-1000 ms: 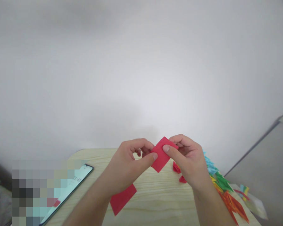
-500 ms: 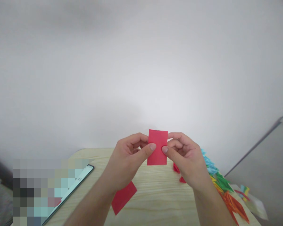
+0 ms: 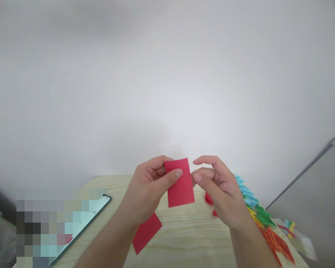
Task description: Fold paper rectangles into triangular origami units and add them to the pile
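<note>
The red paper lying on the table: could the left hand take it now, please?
Probably not freely: the left hand pinches another red sheet, though much of the lying paper shows uncovered.

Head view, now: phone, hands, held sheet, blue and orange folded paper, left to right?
Phone → left hand → held red sheet → right hand → light-blue folded paper → orange folded paper

The left-hand grip (image 3: 147, 186) clamps a red paper rectangle (image 3: 181, 188), thumb on its face. The right-hand grip (image 3: 219, 188), fingers parted, is at the sheet's right edge. Surface (image 3: 195, 238): second red sheet (image 3: 147, 232), phone (image 3: 85, 223), multicoloured folded papers (image 3: 264, 216).
</note>
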